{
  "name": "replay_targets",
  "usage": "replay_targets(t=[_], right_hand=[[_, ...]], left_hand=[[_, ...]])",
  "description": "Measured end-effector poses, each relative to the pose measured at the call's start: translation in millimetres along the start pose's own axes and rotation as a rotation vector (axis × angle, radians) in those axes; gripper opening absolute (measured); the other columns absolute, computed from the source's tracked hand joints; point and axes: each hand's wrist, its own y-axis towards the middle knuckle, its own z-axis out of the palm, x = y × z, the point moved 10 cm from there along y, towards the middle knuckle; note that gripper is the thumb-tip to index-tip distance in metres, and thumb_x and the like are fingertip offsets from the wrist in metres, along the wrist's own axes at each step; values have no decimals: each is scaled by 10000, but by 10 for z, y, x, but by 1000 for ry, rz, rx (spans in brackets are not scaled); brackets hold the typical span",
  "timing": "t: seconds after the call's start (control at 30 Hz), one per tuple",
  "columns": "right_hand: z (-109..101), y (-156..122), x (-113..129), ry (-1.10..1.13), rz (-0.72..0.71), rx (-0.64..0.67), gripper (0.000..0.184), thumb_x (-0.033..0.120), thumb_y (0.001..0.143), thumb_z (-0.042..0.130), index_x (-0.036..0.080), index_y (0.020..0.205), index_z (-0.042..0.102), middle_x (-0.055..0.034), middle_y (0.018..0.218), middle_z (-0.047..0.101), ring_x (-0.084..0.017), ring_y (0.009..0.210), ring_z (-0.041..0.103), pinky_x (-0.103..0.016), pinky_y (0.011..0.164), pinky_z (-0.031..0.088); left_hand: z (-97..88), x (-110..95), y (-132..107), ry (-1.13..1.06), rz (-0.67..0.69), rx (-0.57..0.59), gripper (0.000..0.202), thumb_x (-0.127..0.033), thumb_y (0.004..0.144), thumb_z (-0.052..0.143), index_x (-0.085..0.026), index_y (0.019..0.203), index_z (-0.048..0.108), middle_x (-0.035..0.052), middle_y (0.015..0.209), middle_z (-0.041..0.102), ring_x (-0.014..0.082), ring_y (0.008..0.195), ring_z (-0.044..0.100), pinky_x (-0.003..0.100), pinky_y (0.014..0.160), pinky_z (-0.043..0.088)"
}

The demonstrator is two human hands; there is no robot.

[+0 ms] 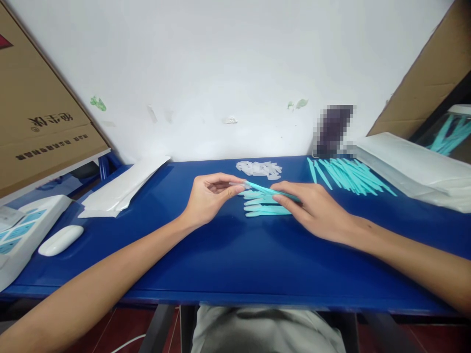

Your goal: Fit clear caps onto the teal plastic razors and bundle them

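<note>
A grey-clothed lap (265, 331) sits nearest, below the bench's (239, 267) front edge. A broad strip of bare blue surface runs from that edge up to both hands, giving the wrists and forearms room to swing.

The right hand (312, 208) holds a turquoise stick (262, 189) between thumb and fingers, probably so its tip stays free toward the left hand. The left hand (208, 198) is narrowed to a pinch on what looks like a small clear cap (236, 185), meeting the stick's end; fingers hide whether it fits around the tip. Under the right hand lies a row of sticks (268, 211), tips toward the left hand, seemingly aligned for tidiness.

Beyond the hands, a heap of clear pieces (259, 169) sits within easy reach; a loose pile of sticks (349, 176) lies beyond and right of the right hand. The wall (221, 73) limits reach behind.
</note>
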Motion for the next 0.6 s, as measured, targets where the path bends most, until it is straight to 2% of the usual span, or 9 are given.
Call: replay_targets(t=[0.4, 0.6], right_hand=[[61, -13, 13, 0, -34, 53, 304, 372, 1044, 387, 211, 1152, 622, -47, 1018, 728, -175, 804, 669, -284, 710, 471], [105, -9, 60, -10, -21, 64, 313, 387, 1040, 388, 222, 1140, 633, -56, 989, 736, -190, 778, 670, -292, 656, 465]], left_hand=[[-35, 78, -7, -37, -15, -50, 277, -328, 727, 866, -153, 901, 741, 71, 913, 788, 210, 855, 762, 335, 831, 642], [62, 44, -62, 30, -17, -51, 268, -337, 726, 866, -151, 869, 736, 71, 886, 783, 218, 834, 759, 333, 802, 640]])
